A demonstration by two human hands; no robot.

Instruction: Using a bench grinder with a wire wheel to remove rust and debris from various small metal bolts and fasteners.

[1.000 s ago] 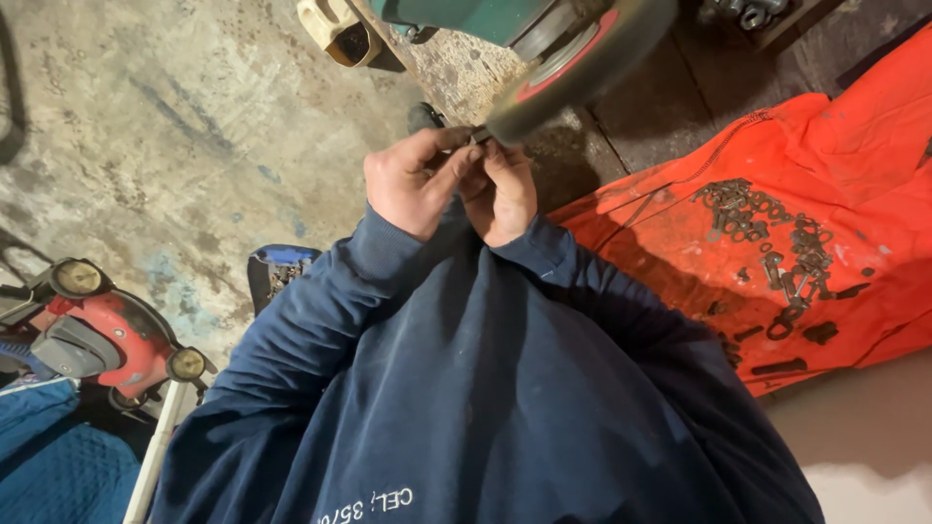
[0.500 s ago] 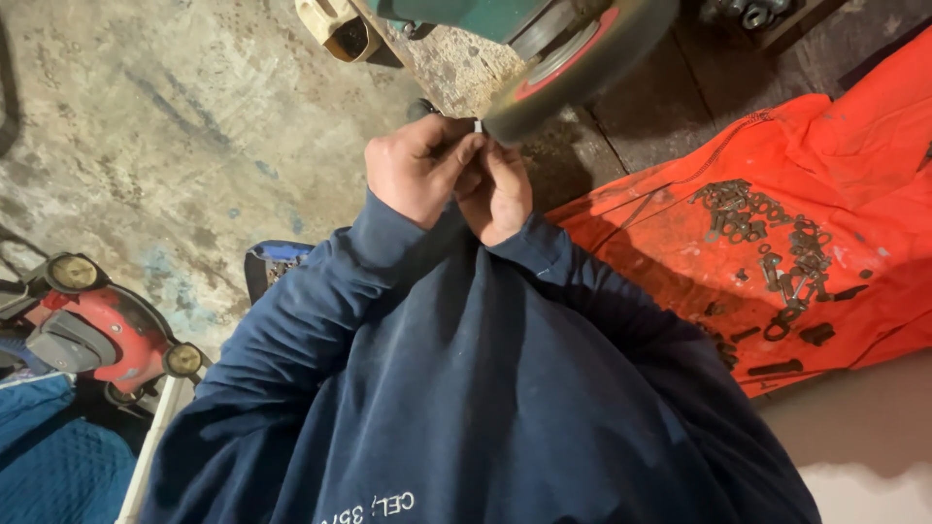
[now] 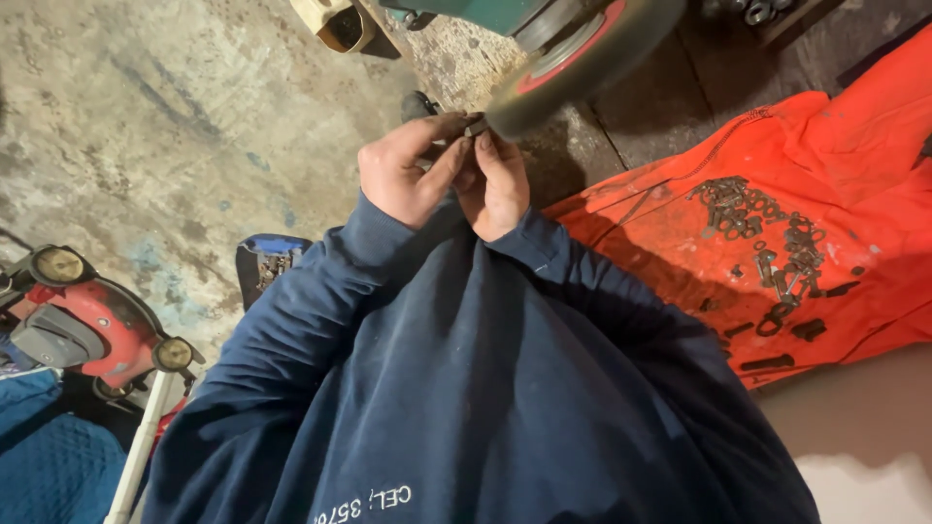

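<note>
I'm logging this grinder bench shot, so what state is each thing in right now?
left hand: closed on the small metal part
right hand: closed on the same part
small metal part: pressed to the wheel rim
wheel: blurred, apparently spinning
orange cloth: spread out, rusty bolts heaped loose on it

floor: stained, patchy grey concrete floor point(image 3: 165, 126), pretty grubby
right side: orange cloth point(image 3: 874, 175) spread out, rusty bolts point(image 3: 767, 243) scattered on it
left corner: red mower point(image 3: 87, 325)
light: dim, shadowy
</note>
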